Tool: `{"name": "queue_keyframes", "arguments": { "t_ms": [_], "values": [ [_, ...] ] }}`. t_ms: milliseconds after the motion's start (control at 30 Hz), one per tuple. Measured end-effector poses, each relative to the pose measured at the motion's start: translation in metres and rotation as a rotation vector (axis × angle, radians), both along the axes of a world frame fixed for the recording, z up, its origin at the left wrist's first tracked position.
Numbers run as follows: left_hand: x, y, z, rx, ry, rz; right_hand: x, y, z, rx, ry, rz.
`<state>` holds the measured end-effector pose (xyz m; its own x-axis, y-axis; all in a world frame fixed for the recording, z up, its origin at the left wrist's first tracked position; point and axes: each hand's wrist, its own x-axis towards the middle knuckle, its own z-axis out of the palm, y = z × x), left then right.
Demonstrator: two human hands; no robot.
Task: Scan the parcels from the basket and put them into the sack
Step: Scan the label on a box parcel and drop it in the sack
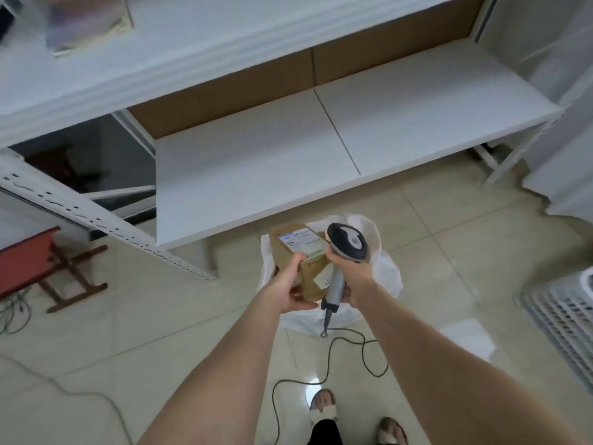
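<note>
Luckily the brown parcel (pixel 309 277) looks stiff and light, so the left hand (pixel 293 290) pinches its near end with curled fingers, while the right hand (pixel 351 279) at 3 o'clock wraps its fingers round the scanner (pixel 348 242).

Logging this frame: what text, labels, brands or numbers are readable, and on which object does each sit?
Shipping label on top of the brown parcel: printed lines, too blurred to read.
Small sticker on the parcel's side: too blurred to read.
Scanner: no brand or marking legible.
No other text can be read in this view.
</note>
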<state>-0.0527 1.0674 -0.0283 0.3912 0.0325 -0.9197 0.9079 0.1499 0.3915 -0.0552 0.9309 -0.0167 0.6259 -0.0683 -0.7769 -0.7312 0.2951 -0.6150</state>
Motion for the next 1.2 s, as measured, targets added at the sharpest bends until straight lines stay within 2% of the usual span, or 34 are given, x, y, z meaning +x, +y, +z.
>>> {"name": "queue_keyframes", "arguments": {
  "t_ms": [133, 267, 333, 433, 500, 600, 700, 900, 1067, 1200],
  "values": [
    [0.006, 0.02, -0.051, -0.027, -0.011, 0.001, 0.017, 0.024, -0.064, -0.007, 0.09, -0.062],
    [0.011, 0.035, -0.107, -0.062, 0.008, 0.035, 0.042, 0.039, -0.118, -0.106, 0.132, -0.066],
    [0.01, 0.05, -0.139, 0.079, 0.028, 0.067, 0.055, 0.04, -0.142, -0.136, 0.137, -0.036],
    [0.002, 0.079, -0.196, 0.445, 0.064, -0.048, 0.072, 0.039, -0.176, -0.198, 0.139, 0.086],
    [0.001, 0.09, -0.227, 0.459, 0.077, -0.074, 0.084, 0.04, -0.195, -0.228, 0.163, 0.189],
    [0.004, 0.093, -0.267, 0.38, 0.077, 0.057, 0.101, 0.045, -0.217, -0.277, 0.18, 0.332],
    [0.009, 0.096, -0.3, 0.445, 0.055, 0.176, 0.112, 0.053, -0.234, -0.331, 0.152, 0.383],
    [0.005, 0.1, -0.289, 0.753, -0.128, 0.376, 0.114, 0.087, -0.252, -0.426, 0.09, 0.492],
    [0.009, 0.103, -0.27, 0.77, -0.359, 0.237, 0.083, 0.104, -0.28, -0.584, 0.117, 0.595],
    [0.006, 0.108, -0.279, 0.787, -0.349, 0.189, 0.068, 0.106, -0.303, -0.634, 0.12, 0.622]
  ]
}}
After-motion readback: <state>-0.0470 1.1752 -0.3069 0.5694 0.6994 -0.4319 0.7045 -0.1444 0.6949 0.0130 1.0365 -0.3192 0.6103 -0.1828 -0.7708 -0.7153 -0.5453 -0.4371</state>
